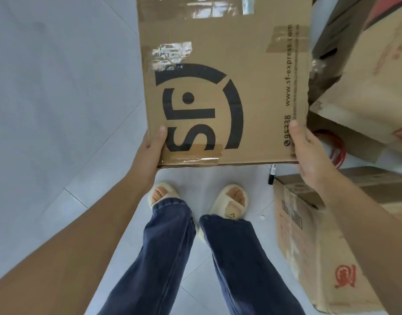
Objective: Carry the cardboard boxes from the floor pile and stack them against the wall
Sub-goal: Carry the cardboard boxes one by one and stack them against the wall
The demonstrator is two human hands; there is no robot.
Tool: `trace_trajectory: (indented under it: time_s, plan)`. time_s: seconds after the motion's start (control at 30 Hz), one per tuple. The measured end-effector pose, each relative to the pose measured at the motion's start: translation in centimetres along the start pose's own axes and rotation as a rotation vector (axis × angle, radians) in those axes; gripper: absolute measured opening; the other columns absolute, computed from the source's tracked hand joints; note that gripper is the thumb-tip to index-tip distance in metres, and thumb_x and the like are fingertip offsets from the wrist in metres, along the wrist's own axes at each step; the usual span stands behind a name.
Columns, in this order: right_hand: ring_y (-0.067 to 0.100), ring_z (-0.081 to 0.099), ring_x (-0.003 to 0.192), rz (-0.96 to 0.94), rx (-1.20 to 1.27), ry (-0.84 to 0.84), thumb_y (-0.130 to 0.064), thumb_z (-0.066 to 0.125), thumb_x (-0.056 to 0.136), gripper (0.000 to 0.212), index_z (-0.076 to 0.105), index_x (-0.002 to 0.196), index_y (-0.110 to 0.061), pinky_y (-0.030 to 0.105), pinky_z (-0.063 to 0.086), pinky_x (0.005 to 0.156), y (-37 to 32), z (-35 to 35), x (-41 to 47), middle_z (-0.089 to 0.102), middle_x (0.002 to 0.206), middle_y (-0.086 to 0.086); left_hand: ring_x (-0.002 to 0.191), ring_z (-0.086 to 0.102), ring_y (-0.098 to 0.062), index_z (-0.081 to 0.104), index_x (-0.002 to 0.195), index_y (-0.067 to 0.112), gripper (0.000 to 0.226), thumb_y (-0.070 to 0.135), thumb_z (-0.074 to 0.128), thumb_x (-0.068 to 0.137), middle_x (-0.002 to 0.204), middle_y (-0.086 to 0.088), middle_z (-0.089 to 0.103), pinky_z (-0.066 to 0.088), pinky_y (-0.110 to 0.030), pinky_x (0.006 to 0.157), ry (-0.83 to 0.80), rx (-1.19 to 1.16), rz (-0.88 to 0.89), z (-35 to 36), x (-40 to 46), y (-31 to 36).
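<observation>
A brown cardboard box [259, 71] with a big black logo and strips of tape fills the top middle of the head view, held up off the floor. My left hand [153, 147] grips its near left corner, thumb on the top face. My right hand [309, 146] clasps the near right edge, thumb on top. More cardboard boxes lie to the right: a tilted one [375, 92] at upper right and a long one [316, 244] with a red stamp at lower right.
Pale grey tiled floor [59, 110] spreads to the left and under my feet, which wear cream slippers [231, 201] and blue jeans. A black marker [272, 173] lies on the floor by the lower right box. A red coil [336, 151] shows between the boxes.
</observation>
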State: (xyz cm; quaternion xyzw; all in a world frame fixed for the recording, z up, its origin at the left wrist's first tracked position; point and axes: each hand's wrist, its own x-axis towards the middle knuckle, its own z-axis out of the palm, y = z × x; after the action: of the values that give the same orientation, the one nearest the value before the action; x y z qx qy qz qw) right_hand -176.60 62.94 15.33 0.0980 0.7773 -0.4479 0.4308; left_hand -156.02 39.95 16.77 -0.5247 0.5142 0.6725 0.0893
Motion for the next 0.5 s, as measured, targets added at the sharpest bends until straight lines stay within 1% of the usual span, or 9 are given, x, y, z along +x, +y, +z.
trace_trajectory:
  time_s: [0.1, 0.17, 0.27, 0.33, 0.37, 0.43, 0.5]
  plan:
    - [0.008, 0.068, 0.099, -0.002, 0.055, -0.036, -0.042, 0.050, 0.095, 0.019, 0.063, 0.105, -0.034, 0.029, 0.053, 0.090, -1.7, 0.3, -1.6, 0.073, 0.103, -0.012, 0.110, 0.062, -0.019, 0.045, 0.132, 0.031, 0.057, 0.060, 0.048, 0.083, 0.120, 0.002, 0.065, 0.054, -0.040, 0.089, 0.026, -0.095, -0.006, -0.4, -0.7, 1.3]
    - [0.010, 0.069, 0.097, -0.020, 0.062, -0.040, -0.042, 0.049, 0.095, 0.017, 0.063, 0.102, -0.036, 0.035, 0.054, 0.090, -3.4, 0.3, -3.4, 0.074, 0.101, -0.011, 0.107, 0.063, -0.019, 0.048, 0.129, 0.032, 0.046, 0.054, 0.048, 0.089, 0.117, 0.003, 0.066, 0.055, -0.040, 0.086, 0.049, -0.113, -0.021, -1.4, -1.6, 2.9]
    - [0.013, 0.069, 0.100, -0.041, 0.053, -0.041, -0.051, 0.050, 0.091, 0.020, 0.067, 0.096, -0.043, 0.045, 0.052, 0.092, -6.3, 0.5, -7.0, 0.074, 0.103, -0.009, 0.107, 0.063, -0.022, 0.051, 0.122, 0.032, 0.031, 0.045, 0.048, 0.095, 0.115, 0.001, 0.066, 0.056, -0.041, 0.084, 0.053, -0.138, -0.065, -3.4, -4.1, 5.6]
    - [0.015, 0.069, 0.099, -0.040, 0.037, -0.042, -0.061, 0.050, 0.086, 0.025, 0.068, 0.095, -0.046, 0.050, 0.052, 0.092, -8.3, 0.5, -9.6, 0.074, 0.103, -0.010, 0.106, 0.063, -0.023, 0.052, 0.121, 0.030, 0.030, 0.044, 0.050, 0.094, 0.113, -0.001, 0.066, 0.057, -0.041, 0.082, 0.056, -0.159, -0.076, -4.4, -6.3, 7.3]
    - [0.016, 0.070, 0.097, -0.036, 0.025, -0.038, -0.064, 0.050, 0.084, 0.030, 0.067, 0.098, -0.044, 0.052, 0.053, 0.090, -9.2, 0.3, -11.0, 0.074, 0.102, -0.010, 0.107, 0.062, -0.024, 0.052, 0.123, 0.029, 0.032, 0.043, 0.050, 0.094, 0.113, -0.003, 0.066, 0.056, -0.043, 0.084, 0.057, -0.167, -0.080, -4.8, -7.5, 8.2]
    - [0.016, 0.071, 0.091, -0.038, 0.010, -0.025, -0.061, 0.048, 0.088, 0.031, 0.065, 0.102, -0.038, 0.053, 0.055, 0.086, -11.4, -0.1, -13.9, 0.074, 0.099, -0.011, 0.109, 0.061, -0.026, 0.051, 0.125, 0.026, 0.035, 0.042, 0.050, 0.094, 0.115, -0.005, 0.065, 0.054, -0.047, 0.089, 0.062, -0.186, -0.075, -5.6, -10.4, 10.1]
    - [0.013, 0.071, 0.092, -0.044, 0.008, -0.027, -0.058, 0.047, 0.091, 0.029, 0.065, 0.103, -0.038, 0.047, 0.055, 0.087, -13.8, -0.7, -16.8, 0.074, 0.101, -0.011, 0.110, 0.060, -0.027, 0.052, 0.123, 0.027, 0.031, 0.041, 0.050, 0.095, 0.115, -0.005, 0.064, 0.053, -0.048, 0.092, 0.064, -0.212, -0.062, -6.3, -13.4, 12.2]
